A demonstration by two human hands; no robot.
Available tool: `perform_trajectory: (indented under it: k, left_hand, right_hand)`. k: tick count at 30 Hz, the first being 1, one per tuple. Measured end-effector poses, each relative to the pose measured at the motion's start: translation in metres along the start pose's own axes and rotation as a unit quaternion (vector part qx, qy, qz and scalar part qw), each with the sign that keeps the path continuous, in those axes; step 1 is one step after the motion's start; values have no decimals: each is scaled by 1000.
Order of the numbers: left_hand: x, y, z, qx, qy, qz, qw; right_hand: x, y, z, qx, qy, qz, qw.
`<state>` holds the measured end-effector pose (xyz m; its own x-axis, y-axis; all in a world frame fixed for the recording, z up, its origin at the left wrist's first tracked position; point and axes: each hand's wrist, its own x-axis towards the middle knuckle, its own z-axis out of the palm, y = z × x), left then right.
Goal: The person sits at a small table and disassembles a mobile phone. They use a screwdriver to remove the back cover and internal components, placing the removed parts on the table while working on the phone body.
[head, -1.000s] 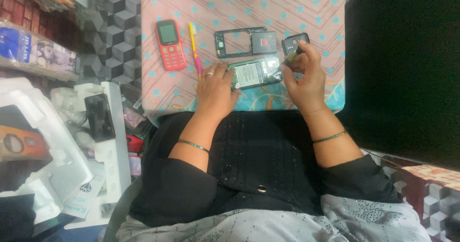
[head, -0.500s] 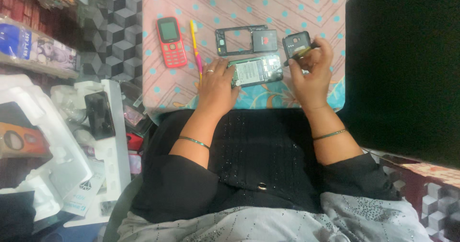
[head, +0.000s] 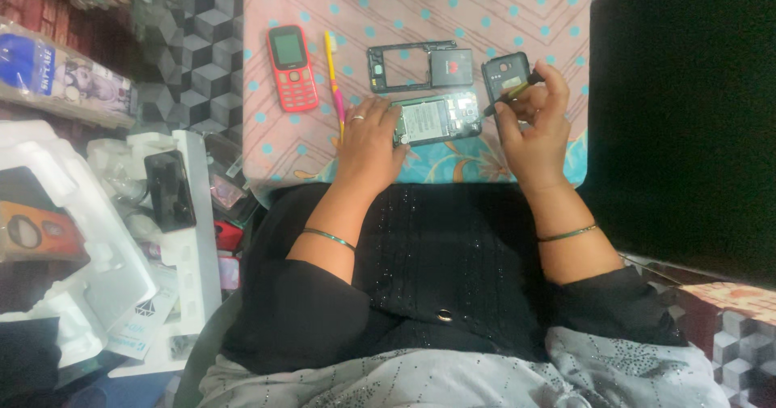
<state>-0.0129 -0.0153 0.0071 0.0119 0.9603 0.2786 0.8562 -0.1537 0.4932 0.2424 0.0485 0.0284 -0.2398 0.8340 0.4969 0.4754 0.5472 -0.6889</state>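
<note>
Left hand [head: 368, 137] presses flat, pinning the opened phone [head: 436, 119] on the pink dotted cloth [head: 420, 8]; right hand [head: 532, 121] pinches a thin tool [head: 511, 95] at its edge; a slip could gouge the board; blue-white packet [head: 65, 72] far left; red keypad phone [head: 292, 67] beyond.

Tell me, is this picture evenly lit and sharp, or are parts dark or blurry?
Head view: the pink dotted cloth is evenly lit, without glare; the opened phone under the left hand looks fairly sharp; the right hand and its thin tool are slightly soft; the right side is near-black, detail lost.
</note>
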Motion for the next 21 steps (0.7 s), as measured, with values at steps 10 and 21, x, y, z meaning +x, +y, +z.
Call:
perform_trajectory:
  k: [10,21]
  left_hand:
    - [2,-6,1,-23,-2,13,1000]
    - [4,-8,-6,-61,-10,-18,998]
  right_hand:
    - [2,-8,4,-40,1,-48,998]
    - [4,-8,7,-23,-10,-68,997]
